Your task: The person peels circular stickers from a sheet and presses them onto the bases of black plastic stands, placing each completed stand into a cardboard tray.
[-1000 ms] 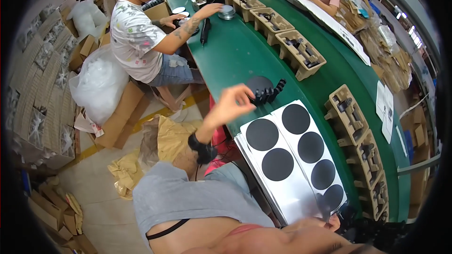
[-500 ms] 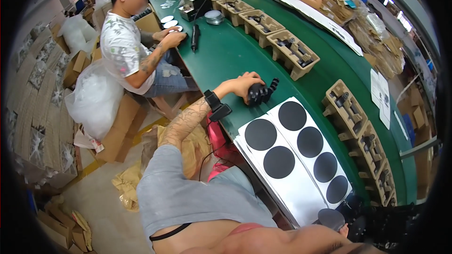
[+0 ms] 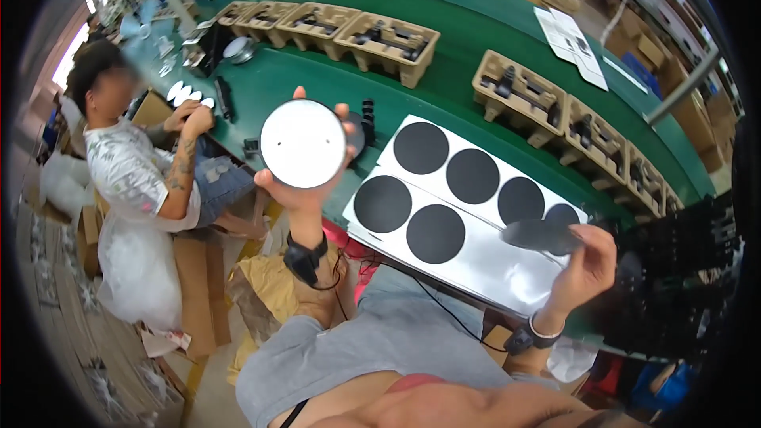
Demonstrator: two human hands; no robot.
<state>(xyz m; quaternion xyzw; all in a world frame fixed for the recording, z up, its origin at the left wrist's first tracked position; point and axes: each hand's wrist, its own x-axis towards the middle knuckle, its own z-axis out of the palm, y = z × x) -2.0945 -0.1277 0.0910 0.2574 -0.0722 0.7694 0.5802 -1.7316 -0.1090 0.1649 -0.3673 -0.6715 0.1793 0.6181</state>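
I see my left hand [image 3: 305,190] raised over the near edge of the green table [image 3: 317,87], fingers wrapped round the rim of a round disc [image 3: 303,143] and closed firmly on it. The disc's white face is turned up toward me, and the thumb and fingertips show around its edge. It hangs in the air to the left of the white sheet [image 3: 476,250].

My right hand [image 3: 585,265] is lower and to the right, near the right end of that sheet. Its thumb and fingers pinch a thin black pad [image 3: 541,235], which lies nearly flat and sticks out to the left of the fingers, just above the sheet.

The sheet lies on the table in front of me and carries black circles [image 3: 434,233] in two rows. A small black part [image 3: 368,121] stands on the table just beyond the disc, partly hidden by it.

Farther off, brown pulp trays [image 3: 519,95] run in a line along the table, each holding dark parts. At the far left a co-worker [image 3: 139,170] in a pale shirt sits at the table, hands near some small white discs [image 3: 189,95]. Cardboard and clear bags [image 3: 139,269] lie on the floor to the left.
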